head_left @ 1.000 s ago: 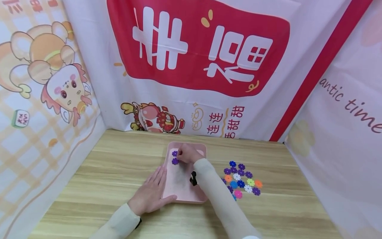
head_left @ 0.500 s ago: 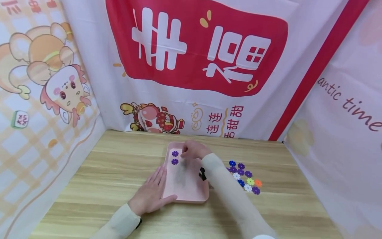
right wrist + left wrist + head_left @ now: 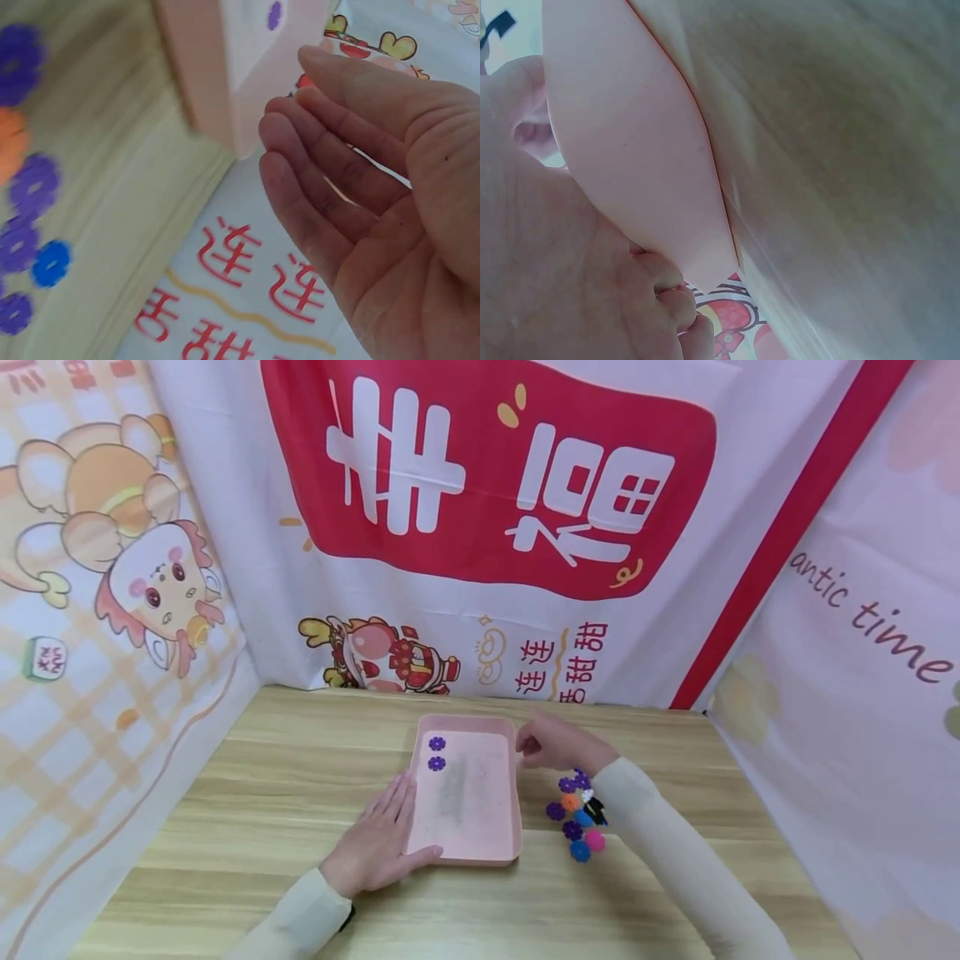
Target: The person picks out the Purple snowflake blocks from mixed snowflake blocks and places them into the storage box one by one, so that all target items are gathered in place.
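A shallow pink tray (image 3: pixel 480 814) lies on the wooden table. Toward its far left corner are two purple flower-shaped discs, one upper disc (image 3: pixel 437 743) and one lower disc (image 3: pixel 437 764), slightly apart. My left hand (image 3: pixel 375 843) rests against the tray's left side and front corner, fingers straight; in the left wrist view it touches the tray's outer wall (image 3: pixel 637 142). Just beyond the tray's right rim, my right hand (image 3: pixel 562 745) is in the air. The right wrist view shows its fingers loosely bent, with nothing between them.
Right of the tray lies a loose group of flower discs, including a pink disc (image 3: pixel 595 840), an orange disc (image 3: pixel 11 146) and several purple and blue ones. My right forearm hides part of the group. A printed cloth (image 3: pixel 480 643) hangs behind the table.
My right hand has left the two purple discs and moved right, out over the tray's rim. The left hand has stayed at the tray. Both discs remain in place.
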A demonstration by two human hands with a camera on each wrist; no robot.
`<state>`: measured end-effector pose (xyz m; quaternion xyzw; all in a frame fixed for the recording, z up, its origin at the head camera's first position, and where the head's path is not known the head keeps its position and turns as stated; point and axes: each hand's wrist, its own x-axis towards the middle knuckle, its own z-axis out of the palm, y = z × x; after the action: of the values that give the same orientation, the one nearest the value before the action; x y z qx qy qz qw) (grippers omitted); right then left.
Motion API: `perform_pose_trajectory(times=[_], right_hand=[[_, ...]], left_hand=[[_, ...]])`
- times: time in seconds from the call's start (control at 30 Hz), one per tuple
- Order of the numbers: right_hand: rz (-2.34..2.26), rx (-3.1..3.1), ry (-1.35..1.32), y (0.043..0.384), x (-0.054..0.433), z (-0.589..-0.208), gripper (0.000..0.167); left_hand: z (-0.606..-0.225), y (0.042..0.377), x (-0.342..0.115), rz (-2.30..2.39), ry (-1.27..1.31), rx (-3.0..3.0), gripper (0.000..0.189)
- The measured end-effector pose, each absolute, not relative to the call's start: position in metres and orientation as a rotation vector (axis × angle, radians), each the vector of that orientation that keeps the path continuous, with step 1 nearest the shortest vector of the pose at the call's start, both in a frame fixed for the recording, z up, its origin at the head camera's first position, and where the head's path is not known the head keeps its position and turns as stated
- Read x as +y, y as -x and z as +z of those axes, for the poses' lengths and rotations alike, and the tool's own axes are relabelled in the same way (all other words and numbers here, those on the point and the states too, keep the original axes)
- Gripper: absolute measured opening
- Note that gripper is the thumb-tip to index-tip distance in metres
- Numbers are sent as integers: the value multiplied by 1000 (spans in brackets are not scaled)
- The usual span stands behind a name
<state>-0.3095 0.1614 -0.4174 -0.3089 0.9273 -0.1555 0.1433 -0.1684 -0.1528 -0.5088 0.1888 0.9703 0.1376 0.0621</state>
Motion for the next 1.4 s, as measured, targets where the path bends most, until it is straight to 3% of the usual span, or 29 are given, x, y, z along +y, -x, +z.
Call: perform_pose_trajectory(times=[0.63,1.4], right_hand=[[-437,2669,942,261,225,-490,18],[-434,2647,897,274,218,-493,28]], left_hand=[[-511,169,-150,442,-572,2923,110],[-511,168,-152,450,-576,2931,109]])
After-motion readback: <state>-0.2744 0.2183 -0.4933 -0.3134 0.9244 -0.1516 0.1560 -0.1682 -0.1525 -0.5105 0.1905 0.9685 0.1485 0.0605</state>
